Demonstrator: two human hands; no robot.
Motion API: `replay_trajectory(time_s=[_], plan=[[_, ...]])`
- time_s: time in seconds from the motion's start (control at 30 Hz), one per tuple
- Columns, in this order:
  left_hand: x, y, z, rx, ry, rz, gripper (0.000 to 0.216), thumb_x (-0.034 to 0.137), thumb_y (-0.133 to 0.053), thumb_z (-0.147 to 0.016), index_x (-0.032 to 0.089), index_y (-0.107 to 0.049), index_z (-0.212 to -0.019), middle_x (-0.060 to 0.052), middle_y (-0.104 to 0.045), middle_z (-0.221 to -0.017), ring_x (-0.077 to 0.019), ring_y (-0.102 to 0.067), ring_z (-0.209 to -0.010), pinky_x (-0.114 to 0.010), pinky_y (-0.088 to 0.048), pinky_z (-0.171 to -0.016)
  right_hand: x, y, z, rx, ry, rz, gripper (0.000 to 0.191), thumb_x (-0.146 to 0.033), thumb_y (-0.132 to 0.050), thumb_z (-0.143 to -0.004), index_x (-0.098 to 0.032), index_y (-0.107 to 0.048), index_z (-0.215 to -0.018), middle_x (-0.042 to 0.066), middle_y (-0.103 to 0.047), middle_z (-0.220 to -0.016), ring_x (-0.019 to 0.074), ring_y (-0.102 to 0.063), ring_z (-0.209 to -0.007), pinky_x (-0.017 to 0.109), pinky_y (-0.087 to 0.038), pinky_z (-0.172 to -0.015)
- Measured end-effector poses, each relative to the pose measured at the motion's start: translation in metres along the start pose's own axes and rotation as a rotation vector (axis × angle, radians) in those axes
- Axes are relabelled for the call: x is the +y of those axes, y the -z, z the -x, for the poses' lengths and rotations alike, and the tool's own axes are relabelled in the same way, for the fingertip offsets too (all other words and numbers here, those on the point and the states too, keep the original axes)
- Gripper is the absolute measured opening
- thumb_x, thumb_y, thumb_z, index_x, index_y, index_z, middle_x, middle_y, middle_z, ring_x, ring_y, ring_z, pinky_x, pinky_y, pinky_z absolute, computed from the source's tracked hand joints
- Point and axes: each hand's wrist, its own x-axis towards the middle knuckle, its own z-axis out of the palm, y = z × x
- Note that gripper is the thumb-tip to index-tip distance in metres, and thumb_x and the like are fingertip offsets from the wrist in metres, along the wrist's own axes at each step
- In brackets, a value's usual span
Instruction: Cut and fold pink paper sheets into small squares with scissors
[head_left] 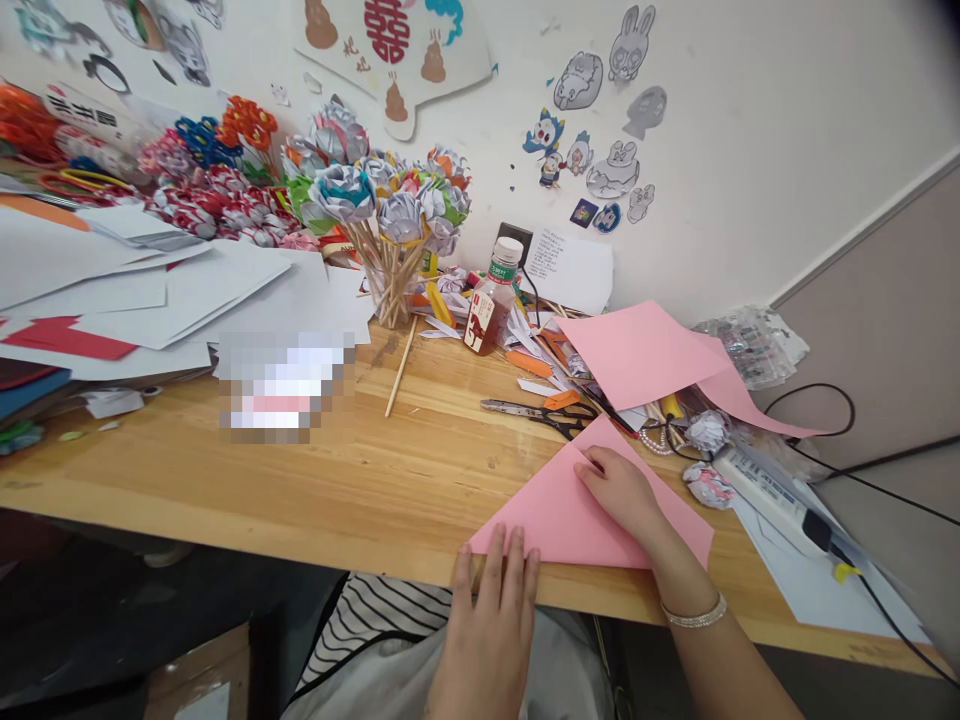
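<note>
A sheet of pink paper [555,520], folded into a roughly triangular shape, lies at the table's front edge. My left hand [491,600] rests at its left corner, fingers stretched out and fingertips on the paper. On the upper part of the sheet, my right hand [619,490] has its fingers curled together at the folded edge, thumb against the paper. A bracelet circles the right wrist. Just beyond the paper's top corner lie black-handled scissors [540,412].
Paper flowers on sticks stand in a glass [390,280]. A drink bottle [491,300] is beside them. More pink sheets [645,355] cover clutter at right, near a white power strip [772,500]. White papers [225,285] pile at left. A loose wooden stick [401,368] lies mid-table.
</note>
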Motion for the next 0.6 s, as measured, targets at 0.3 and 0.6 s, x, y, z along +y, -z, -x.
replay_trajectory(time_s=[0.3, 0.6], plan=[[-0.0013, -0.0044, 0.0059, -0.042, -0.041, -0.052, 0.040, 0.034, -0.033, -0.086, 0.022, -0.053, -0.119, -0.006, -0.052, -0.127, -0.0279, -0.037, -0.120, -0.051, -0.030, -0.090, 0.0019, -0.0027, -0.0006, 0.022, 0.005, -0.013, 0.015, -0.023, -0.040, -0.075, -0.020, -0.044, -0.061, 0.000, -0.055, -0.067, 0.0157, -0.049, -0.063, 0.024, -0.028, -0.054], [0.0008, -0.0064, 0.0072, -0.067, -0.010, -0.004, 0.041, 0.031, -0.034, -0.085, 0.021, -0.052, -0.120, -0.007, -0.050, -0.129, -0.0283, -0.034, -0.123, -0.053, -0.030, -0.093, -0.0003, -0.0010, 0.0001, 0.051, -0.032, -0.064, 0.015, -0.023, -0.043, -0.073, -0.020, -0.044, -0.058, -0.003, -0.053, -0.062, 0.0138, -0.047, -0.058, 0.024, -0.025, -0.051]])
